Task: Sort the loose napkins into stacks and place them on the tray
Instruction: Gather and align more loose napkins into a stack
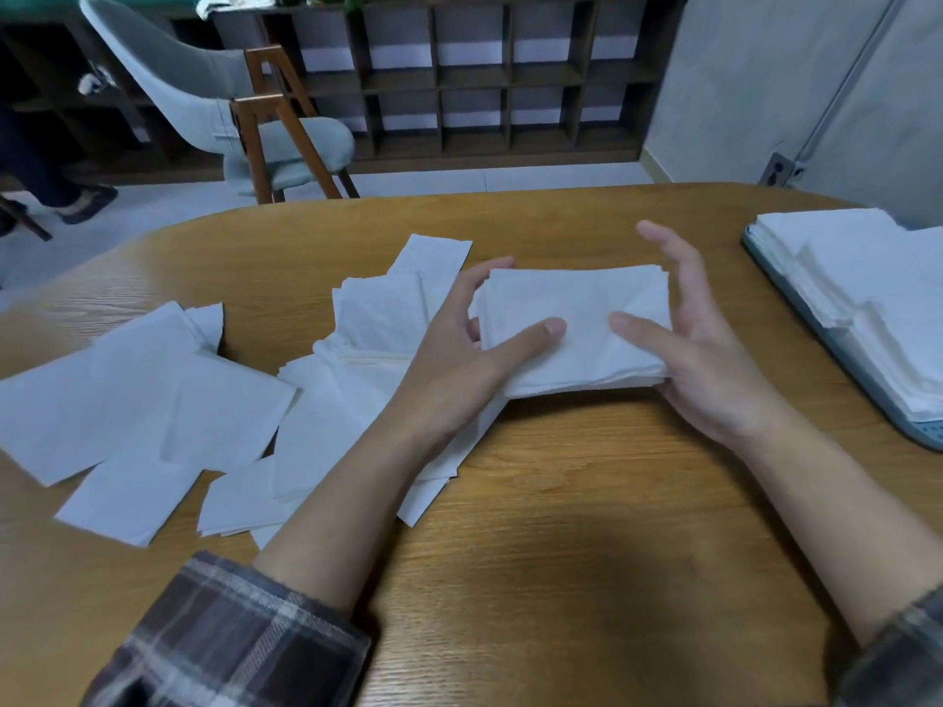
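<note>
Napkin stack [576,329] at table [561,502] centre, clamped between both hands. Left hand [474,344] grips left edge; right hand [699,349] pinches right edge, thumb on top, likely squaring edges. Tray [926,432] right, already stacked. Loose napkins [153,400] left.

**Office or common room, exact type unclear**

Big rounded wood-grain table [561,502]. Behind it, a grey upholstered chair [204,104] with a wooden frame. Dark open cubby shelving [510,79] runs along the back wall. Pale floor. Plain wall with surface conduit [842,89] and a socket [779,169]. Another person's shoe [87,201] at far left.
</note>
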Motion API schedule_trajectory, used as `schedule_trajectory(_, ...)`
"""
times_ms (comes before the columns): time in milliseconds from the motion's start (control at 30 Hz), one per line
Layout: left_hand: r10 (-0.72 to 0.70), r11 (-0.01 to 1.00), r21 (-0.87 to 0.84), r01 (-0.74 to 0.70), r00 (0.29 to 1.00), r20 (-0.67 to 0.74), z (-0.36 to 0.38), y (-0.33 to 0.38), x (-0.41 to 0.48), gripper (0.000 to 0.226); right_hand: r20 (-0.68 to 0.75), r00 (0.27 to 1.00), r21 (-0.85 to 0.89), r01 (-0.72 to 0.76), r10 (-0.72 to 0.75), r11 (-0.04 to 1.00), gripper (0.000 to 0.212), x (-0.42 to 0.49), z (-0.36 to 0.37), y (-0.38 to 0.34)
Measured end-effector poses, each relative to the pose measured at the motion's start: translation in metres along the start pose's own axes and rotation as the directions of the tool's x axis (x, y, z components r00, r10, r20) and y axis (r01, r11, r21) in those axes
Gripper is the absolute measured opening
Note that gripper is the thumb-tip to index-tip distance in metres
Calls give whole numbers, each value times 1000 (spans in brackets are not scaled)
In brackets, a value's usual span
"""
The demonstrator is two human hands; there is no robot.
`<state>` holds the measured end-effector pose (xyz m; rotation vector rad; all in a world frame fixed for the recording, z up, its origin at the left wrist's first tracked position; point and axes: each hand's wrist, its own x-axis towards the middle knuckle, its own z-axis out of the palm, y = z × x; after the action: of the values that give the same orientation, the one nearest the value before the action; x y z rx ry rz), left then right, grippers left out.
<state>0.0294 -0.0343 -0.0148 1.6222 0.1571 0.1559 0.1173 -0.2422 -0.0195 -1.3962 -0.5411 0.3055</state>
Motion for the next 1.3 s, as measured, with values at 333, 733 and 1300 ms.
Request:
schedule_trajectory(333,120,953,284,-109,993,-22,-4,-11,3,64,93,985,-68,-139,145,988,35,-2,-7,-3)
schedule_trajectory(733,243,590,790,-169,970,25,-5,-27,8,24,-322,942,-436,-63,-91,898,34,4,-18,6)
schedule_trajectory(1300,191,967,155,-200,979,76,5,8,-7,6,29,984,-482,167,-175,860,30,-2,-16,-1)
